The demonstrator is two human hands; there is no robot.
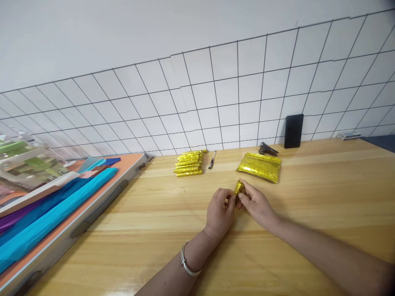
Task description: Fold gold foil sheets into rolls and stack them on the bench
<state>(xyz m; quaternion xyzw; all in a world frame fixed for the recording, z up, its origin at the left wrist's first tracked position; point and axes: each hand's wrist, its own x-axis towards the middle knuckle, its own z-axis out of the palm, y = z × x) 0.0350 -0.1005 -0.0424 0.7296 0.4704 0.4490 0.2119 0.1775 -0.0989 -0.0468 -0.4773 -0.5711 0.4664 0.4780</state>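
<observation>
Between my two hands is a small piece of folded gold foil (238,187), its upper end showing above the fingers. My left hand (219,211) pinches its lower left side, thumb against fingertips. From the right, my right hand (256,202) grips the same foil with thumb and fingers; part of the foil is hidden. Just beyond my right hand lies a flat stack of shiny gold foil sheets (259,166). Farther back to the left, several rolled gold foil tubes (189,163) lie in a row, with a pen (212,160) beside them.
A black stapler-like tool (268,149) sits behind the foil stack. Against the tiled wall leans a black slab (293,131). At the left, an orange-topped board (129,161) carries rolls of blue paper (77,201) and a clear bag (27,168). A small white item (349,135) lies far right.
</observation>
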